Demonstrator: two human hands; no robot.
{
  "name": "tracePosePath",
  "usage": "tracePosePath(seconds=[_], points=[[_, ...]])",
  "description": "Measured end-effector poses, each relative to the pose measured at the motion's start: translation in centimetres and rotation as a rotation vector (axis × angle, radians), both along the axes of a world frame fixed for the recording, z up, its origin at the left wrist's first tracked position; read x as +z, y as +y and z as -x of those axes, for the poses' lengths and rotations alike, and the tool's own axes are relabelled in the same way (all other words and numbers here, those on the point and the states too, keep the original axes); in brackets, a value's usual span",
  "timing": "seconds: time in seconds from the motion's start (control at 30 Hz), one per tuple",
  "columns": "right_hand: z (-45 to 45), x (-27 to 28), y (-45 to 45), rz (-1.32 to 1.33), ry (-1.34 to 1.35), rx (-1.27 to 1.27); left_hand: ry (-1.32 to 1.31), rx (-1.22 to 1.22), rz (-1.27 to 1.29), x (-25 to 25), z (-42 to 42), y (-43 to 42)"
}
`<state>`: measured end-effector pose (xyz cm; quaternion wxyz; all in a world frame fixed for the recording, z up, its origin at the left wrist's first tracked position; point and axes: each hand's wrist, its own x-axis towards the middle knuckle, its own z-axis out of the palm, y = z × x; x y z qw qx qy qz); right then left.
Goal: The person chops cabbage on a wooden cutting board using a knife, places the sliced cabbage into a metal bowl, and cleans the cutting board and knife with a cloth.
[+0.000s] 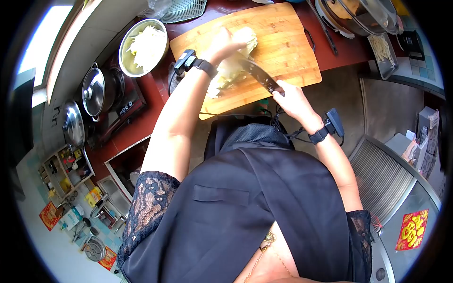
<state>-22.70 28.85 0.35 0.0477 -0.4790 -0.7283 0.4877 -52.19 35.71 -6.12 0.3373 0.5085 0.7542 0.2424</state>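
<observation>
My right hand (292, 100) is closed round the handle of a kitchen knife (262, 77). Its broad blade points up and left, with small pale bits stuck to it. On the wooden cutting board (293, 49), my left hand (223, 46) presses on a piece of pale cabbage (247, 38), just beyond the blade. Cut cabbage (215, 88) lies on the board below my left hand. Part of the blade's far end is blurred among the cabbage, so I cannot tell how deep it sits. Straps with small devices are on both wrists.
Left of the board stands a metal bowl (135, 71) holding shredded cabbage. A green plastic basket (184, 10) is behind it. Lidded pots (94, 92) stand on the far left. At the right are a glass-lidded pan (373, 15) and a tray of pale strips (388, 66).
</observation>
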Motion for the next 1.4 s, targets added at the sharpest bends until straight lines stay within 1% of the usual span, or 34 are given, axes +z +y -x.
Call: tracePosePath(seconds=[0.03,0.07,0.13,0.17,0.23,0.3,0.37,0.43,0.5,0.53,0.57,0.63,0.73,0.77,0.83,0.87,0.9,0.93,1.03,1.13,1.23,1.27,1.37,1.4], points=[[0.1,0.1,0.0,0.013,-0.019,0.037,-0.026,0.027,-0.056,-0.2,-0.2,0.1],[0.3,0.3,-0.1,0.025,-0.024,0.088,-0.116,0.073,-0.017,-0.3,0.1,0.2],[1.3,0.3,-0.7,0.022,-0.016,0.190,-0.295,0.169,0.063,2.2,1.3,0.1],[2.0,-0.2,-1.2,0.008,-0.003,0.243,-0.362,0.140,0.032,3.6,2.1,-0.4],[4.4,-1.1,-2.0,-0.040,-0.078,0.420,-0.376,0.240,-0.130,4.0,3.9,-1.7],[6.8,-2.2,-3.2,-0.044,-0.076,0.492,-0.416,0.302,-0.218,5.0,5.8,-4.2],[9.3,-2.6,-3.6,-0.030,-0.123,0.504,-0.465,0.388,-0.273,6.0,7.0,-7.6],[10.7,-3.8,-3.1,-0.034,-0.161,0.525,-0.508,0.476,-0.242,6.2,8.0,-11.4],[10.8,-4.9,-2.3,-0.062,-0.100,0.401,-0.565,0.617,-0.217,4.2,8.9,-15.2],[10.6,-5.0,-1.6,-0.098,-0.106,0.366,-0.462,0.705,-0.176,3.6,8.3,-16.7],[10.2,-5.1,-0.9,-0.083,-0.096,0.328,-0.401,0.687,-0.127,3.0,7.6,-18.2],[9.9,-4.2,-0.2,-0.047,-0.131,0.266,-0.342,0.691,-0.082,-1.0,6.0,-20.7],[9.9,-2.8,-0.9,-0.018,-0.085,0.136,-0.440,0.763,-0.025,-6.5,3.3,-21.4],[9.9,-2.3,-1.3,-0.025,-0.064,0.132,-0.408,0.729,0.008,-7.5,2.6,-21.6],[10.5,-1.3,-2.0,-0.044,-0.018,0.123,-0.276,0.747,0.066,-7.2,1.4,-20.9],[10.9,-0.8,-2.2,-0.069,-0.027,0.148,-0.254,0.748,0.053,-6.9,1.0,-20.9],[11.4,-0.3,-2.4,-0.093,-0.035,0.171,-0.232,0.749,0.040,-4.1,0.6,-20.4],[11.9,-0.1,-2.6,-0.118,-0.042,0.194,-0.209,0.750,0.027,-2.6,0.5,-20.2],[13.1,-1.6,-2.6,-0.220,-0.098,0.283,-0.189,0.674,0.011,-3.6,0.9,-20.3],[15.0,-1.8,-2.6,-0.214,-0.213,0.317,-0.099,0.614,0.031,-4.2,1.6,-20.2],[16.8,-6.5,-2.9,-0.269,-0.266,0.342,-0.116,0.614,0.038,-3.7,1.4,-20.3],[16.6,-7.5,-3.4,-0.346,-0.110,0.263,-0.101,0.611,0.039,-3.6,1.4,-20.3],[16.0,-6.6,-2.4,-0.312,-0.045,0.227,-0.006,0.567,0.064,-2.3,1.2,-20.1],[15.7,-4.8,-2.2,-0.233,-0.064,0.225,-0.049,0.569,0.028,-2.7,1.4,-20.0]])
